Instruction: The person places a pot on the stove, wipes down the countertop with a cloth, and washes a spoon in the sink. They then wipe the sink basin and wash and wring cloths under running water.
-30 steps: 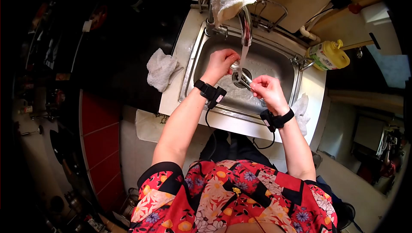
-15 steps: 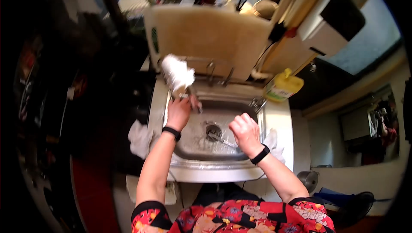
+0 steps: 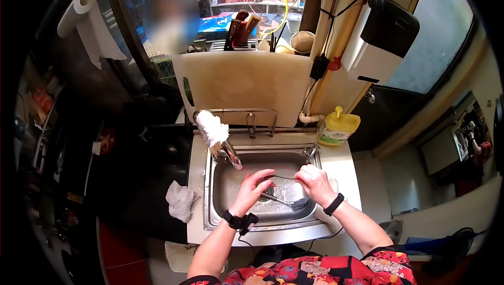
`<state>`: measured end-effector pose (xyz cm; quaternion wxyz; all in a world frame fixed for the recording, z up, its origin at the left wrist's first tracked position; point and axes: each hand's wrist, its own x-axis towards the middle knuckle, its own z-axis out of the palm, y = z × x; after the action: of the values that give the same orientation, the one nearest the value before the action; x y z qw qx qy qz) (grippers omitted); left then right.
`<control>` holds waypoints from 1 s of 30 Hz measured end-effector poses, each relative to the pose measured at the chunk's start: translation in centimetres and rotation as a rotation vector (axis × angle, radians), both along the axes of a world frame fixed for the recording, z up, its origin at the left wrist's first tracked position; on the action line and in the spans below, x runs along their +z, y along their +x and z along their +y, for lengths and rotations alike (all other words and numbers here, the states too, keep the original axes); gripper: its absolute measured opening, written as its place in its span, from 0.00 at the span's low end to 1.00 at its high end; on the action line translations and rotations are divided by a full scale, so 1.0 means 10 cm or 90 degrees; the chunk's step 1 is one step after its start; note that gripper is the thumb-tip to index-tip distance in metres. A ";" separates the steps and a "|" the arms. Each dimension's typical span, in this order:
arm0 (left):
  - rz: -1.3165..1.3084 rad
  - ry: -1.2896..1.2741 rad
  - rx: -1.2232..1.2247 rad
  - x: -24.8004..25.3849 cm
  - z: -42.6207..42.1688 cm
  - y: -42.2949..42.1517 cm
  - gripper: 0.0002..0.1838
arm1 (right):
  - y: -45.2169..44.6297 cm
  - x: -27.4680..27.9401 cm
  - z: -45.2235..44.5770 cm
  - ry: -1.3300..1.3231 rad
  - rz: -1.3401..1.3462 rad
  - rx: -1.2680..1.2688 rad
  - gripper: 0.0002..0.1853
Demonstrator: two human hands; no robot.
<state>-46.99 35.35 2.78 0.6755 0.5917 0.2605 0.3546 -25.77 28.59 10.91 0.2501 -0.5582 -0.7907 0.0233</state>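
Over the steel sink (image 3: 223, 195), my right hand (image 3: 315, 184) is closed, its fingertips pinching one end of a thin dark strand (image 3: 283, 178). The strand arcs across to my left hand (image 3: 252, 189), whose thumb and fingers curl round its other end. What kind of thing it is I cannot make out. Below the hands, a brush-like tool (image 3: 283, 201) with a metal handle and dark grey head lies low in the basin, near the drain. The faucet (image 3: 232, 156), with a white wrap (image 3: 211, 129) on its upper part, stands beyond my left hand.
A yellow soap bottle (image 3: 338, 126) is at the sink's back right corner. Behind the sink a large cutting board (image 3: 244, 85) stands upright below knife handles (image 3: 244, 28). Grey cloth (image 3: 181, 201) lies left, on the dark counter edge. A paper roll (image 3: 79, 12) hangs upper left.
My left hand has left the faucet and come down over the basin, toward my right hand. The thin strand now shows between them. The camera view has shifted, revealing more of the background.
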 end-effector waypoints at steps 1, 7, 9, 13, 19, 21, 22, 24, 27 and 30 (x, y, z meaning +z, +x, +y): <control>-0.003 0.000 0.026 -0.04 -0.01 -0.01 0.15 | -0.01 -0.05 -0.01 0.000 0.003 0.001 0.05; -0.016 -0.035 0.120 0.10 -0.18 -0.03 0.09 | -0.21 -0.43 -0.08 -0.132 0.204 0.067 0.05; 0.022 -0.041 0.054 0.09 -0.28 0.00 0.11 | -0.34 -0.49 -0.12 -0.181 0.271 0.008 0.04; -0.048 -0.039 0.118 -0.14 -0.32 0.06 0.10 | -0.42 -0.46 -0.14 -0.421 0.468 -0.086 0.09; 0.156 0.111 0.067 -0.23 -0.40 0.06 0.09 | -0.33 -0.24 -0.09 -0.281 0.439 -0.041 0.17; 0.178 0.225 0.060 -0.22 -0.42 0.08 0.09 | -0.32 -0.32 -0.06 -0.247 0.442 0.013 0.09; 0.171 0.226 0.057 -0.22 -0.43 0.09 0.09 | -0.33 -0.33 -0.06 -0.201 0.431 0.022 0.07; 0.144 0.213 0.069 -0.18 -0.49 0.08 0.10 | -0.36 -0.25 -0.07 -0.143 0.404 0.029 0.05; 0.219 0.274 0.110 -0.05 -0.61 -0.06 0.10 | -0.35 -0.15 -0.14 -0.164 0.459 -0.004 0.06; 0.307 0.354 0.183 -0.05 -0.85 -0.29 0.09 | -0.41 -0.13 -0.24 -0.170 0.507 0.046 0.06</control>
<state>-49.93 26.90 2.32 0.3523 0.7761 0.3857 0.3534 -29.83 26.15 9.62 0.4607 -0.5050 -0.6413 0.3486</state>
